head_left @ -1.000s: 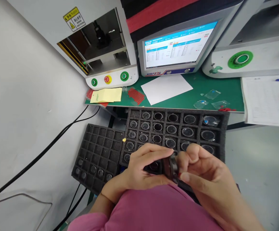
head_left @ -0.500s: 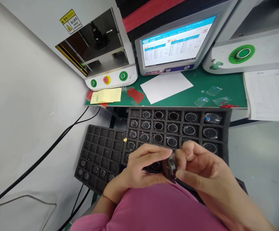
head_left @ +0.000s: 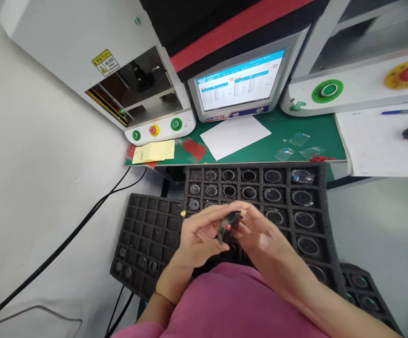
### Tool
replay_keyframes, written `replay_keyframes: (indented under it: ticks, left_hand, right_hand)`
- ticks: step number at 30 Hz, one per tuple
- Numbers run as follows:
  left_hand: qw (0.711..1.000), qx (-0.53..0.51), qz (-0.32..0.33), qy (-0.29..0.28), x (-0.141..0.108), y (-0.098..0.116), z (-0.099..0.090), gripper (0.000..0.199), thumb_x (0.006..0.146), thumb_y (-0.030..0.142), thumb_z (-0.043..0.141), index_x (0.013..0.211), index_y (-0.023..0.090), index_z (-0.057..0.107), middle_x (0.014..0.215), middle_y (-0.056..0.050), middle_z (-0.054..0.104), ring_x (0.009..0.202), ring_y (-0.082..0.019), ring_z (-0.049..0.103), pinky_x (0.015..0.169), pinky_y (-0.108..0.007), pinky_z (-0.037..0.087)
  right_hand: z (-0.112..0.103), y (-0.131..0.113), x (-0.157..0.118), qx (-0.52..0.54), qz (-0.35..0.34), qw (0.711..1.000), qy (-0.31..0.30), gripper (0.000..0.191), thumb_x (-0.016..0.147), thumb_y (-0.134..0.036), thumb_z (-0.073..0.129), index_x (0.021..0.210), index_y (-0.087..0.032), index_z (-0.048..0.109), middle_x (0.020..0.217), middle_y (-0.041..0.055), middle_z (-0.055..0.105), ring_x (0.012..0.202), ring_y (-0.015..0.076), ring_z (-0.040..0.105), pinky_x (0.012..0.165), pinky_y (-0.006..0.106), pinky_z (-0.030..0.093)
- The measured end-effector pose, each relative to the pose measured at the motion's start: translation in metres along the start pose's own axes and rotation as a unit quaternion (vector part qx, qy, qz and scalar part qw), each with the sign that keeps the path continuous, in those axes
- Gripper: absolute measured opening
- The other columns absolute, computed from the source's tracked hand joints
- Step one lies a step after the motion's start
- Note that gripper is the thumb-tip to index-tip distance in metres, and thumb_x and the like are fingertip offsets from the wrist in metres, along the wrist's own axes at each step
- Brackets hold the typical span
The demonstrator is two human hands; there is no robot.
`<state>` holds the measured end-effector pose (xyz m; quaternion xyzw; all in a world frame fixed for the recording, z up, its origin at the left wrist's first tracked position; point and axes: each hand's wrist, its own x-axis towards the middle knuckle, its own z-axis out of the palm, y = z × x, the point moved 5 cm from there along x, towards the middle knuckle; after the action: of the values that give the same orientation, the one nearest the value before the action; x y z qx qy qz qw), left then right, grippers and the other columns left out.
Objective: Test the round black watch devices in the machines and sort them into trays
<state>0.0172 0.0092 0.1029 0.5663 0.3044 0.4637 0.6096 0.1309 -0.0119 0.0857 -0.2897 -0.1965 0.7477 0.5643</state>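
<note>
A dark round watch case (head_left: 230,223) with a small red spot on its side is held up over the foam tray (head_left: 330,220). My left hand (head_left: 199,239) grips it from the left, thumb below and fingers along the top. From the right, the curled fingers of my right hand (head_left: 260,237) press against its edge, while that thumb stands off it. Both hands partly hide the case. Round clear-faced discs (head_left: 275,216) sit in the compartments beneath.
A second foam tray (head_left: 147,230) lies at the left, and another (head_left: 369,291) at the lower right. On the green bench (head_left: 277,126) are white paper (head_left: 235,136), yellow paper (head_left: 154,151) and small clear bags (head_left: 284,154). A monitor (head_left: 241,84) stands between machines with buttons (head_left: 154,130).
The watch case has been turned and moved left and slightly up, so its red spot faces me. My right thumb has come off it. The camera view has shifted to the right.
</note>
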Motion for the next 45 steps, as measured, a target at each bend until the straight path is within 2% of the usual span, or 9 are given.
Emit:
replay_keyframes:
  ticks: [3,7,10,19,24,28,31,36,45]
  left_hand:
    - [0.993,-0.067,-0.094,0.026,0.000,-0.008,0.006,0.044,0.087,0.048,0.063,0.113,0.013,0.071,0.100,-0.014,0.074,0.078,-0.022,0.072,0.065,-0.032,0.060]
    - [0.991,-0.061,-0.121,0.010,0.000,-0.011,0.019,0.041,0.090,0.046,0.059,0.110,0.012,0.069,0.084,-0.010,0.074,0.064,-0.020,0.071,0.060,-0.032,0.060]
    - [0.993,0.061,-0.097,0.018,0.000,-0.002,0.023,0.035,0.093,0.042,0.056,0.108,0.013,0.069,0.074,-0.006,0.073,0.060,-0.018,0.070,0.058,-0.028,0.058]
    - [0.931,0.355,0.082,-0.032,-0.002,0.024,0.033,0.030,0.097,0.026,0.044,0.117,0.016,0.063,0.091,-0.008,0.076,0.078,-0.018,0.072,0.069,-0.026,0.057]
    - [0.910,0.392,0.093,-0.092,-0.004,0.019,0.034,0.037,0.099,0.030,0.036,0.121,0.015,0.061,0.097,-0.011,0.075,0.075,-0.018,0.072,0.062,-0.026,0.054]
    - [0.957,0.279,0.043,-0.063,-0.002,0.017,0.027,0.032,0.097,0.033,0.044,0.113,0.015,0.065,0.098,-0.010,0.075,0.084,-0.019,0.070,0.076,-0.029,0.055]
    - [0.995,0.035,-0.093,-0.011,-0.001,0.005,0.022,0.037,0.091,0.048,0.053,0.092,0.014,0.066,0.080,-0.008,0.072,0.077,-0.020,0.069,0.071,-0.030,0.054]
    - [0.941,-0.229,-0.249,0.028,-0.004,-0.013,0.029,0.038,0.078,0.051,0.067,0.080,0.013,0.060,0.059,-0.004,0.065,0.061,-0.020,0.067,0.063,-0.029,0.052]
    - [0.932,-0.243,-0.268,-0.019,-0.012,-0.017,0.034,0.046,0.079,0.056,0.064,0.085,0.010,0.063,0.077,-0.014,0.073,0.068,-0.024,0.071,0.054,-0.027,0.047]
  right_hand:
    - [-0.003,-0.012,0.002,-0.042,-0.063,0.997,0.022,0.035,0.076,-0.049,0.075,0.103,-0.027,0.070,0.105,0.0059,0.069,0.093,0.0169,0.066,0.074,0.023,0.056]
    - [-0.002,-0.017,0.000,-0.078,-0.079,0.994,0.020,0.027,0.083,-0.045,0.069,0.104,-0.028,0.073,0.103,0.0075,0.072,0.077,0.0161,0.067,0.052,0.019,0.052]
    - [0.002,-0.017,-0.004,-0.092,-0.102,0.990,0.017,0.020,0.087,-0.041,0.066,0.100,-0.029,0.074,0.097,0.0067,0.073,0.061,0.0112,0.063,0.044,0.016,0.046]
    - [0.008,-0.017,-0.006,-0.061,-0.177,0.981,0.058,0.010,0.086,-0.032,0.066,0.081,-0.023,0.066,0.086,0.0045,0.069,0.079,0.0197,0.071,0.071,0.034,0.061]
    - [0.012,-0.017,-0.008,-0.021,-0.209,0.976,0.054,0.015,0.084,-0.030,0.067,0.073,-0.022,0.062,0.079,0.0015,0.062,0.075,0.0185,0.070,0.069,0.034,0.062]
    - [0.010,-0.016,-0.009,-0.031,-0.164,0.985,0.035,0.011,0.087,-0.036,0.067,0.086,-0.025,0.065,0.088,0.0034,0.066,0.083,0.0195,0.072,0.069,0.029,0.061]
    - [0.007,-0.024,-0.015,-0.109,-0.228,0.968,-0.003,0.033,0.086,-0.044,0.067,0.114,-0.027,0.062,0.112,0.0099,0.064,0.103,0.0254,0.068,0.084,0.039,0.060]
    - [0.006,-0.036,-0.024,-0.241,-0.366,0.898,-0.039,0.062,0.073,-0.011,0.072,0.128,-0.030,0.054,0.125,0.0103,0.057,0.117,0.0281,0.059,0.097,0.050,0.053]
    - [0.007,-0.036,-0.025,-0.265,-0.376,0.888,-0.022,0.069,0.064,-0.001,0.070,0.124,-0.033,0.056,0.111,0.0055,0.067,0.102,0.0245,0.066,0.087,0.043,0.059]
